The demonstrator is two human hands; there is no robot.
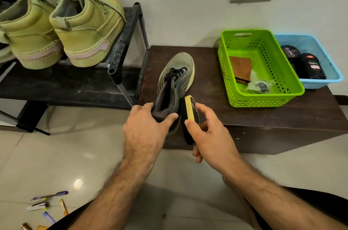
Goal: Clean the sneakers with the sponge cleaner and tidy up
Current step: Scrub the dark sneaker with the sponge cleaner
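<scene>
A grey-green sneaker with black laces lies on the dark brown bench, toe pointing to the wall. My left hand grips its heel collar, thumb on the right side. My right hand pinches the yellow sponge cleaner between thumb and fingers, just right of the sneaker's heel. The sponge stands on edge, its dark top facing right; whether it touches the shoe I cannot tell.
A pair of olive high-top sneakers sits on a black metal rack at left. A green basket with a brown wallet and a blue basket with polish containers stand on the bench's right. Pens lie on the floor.
</scene>
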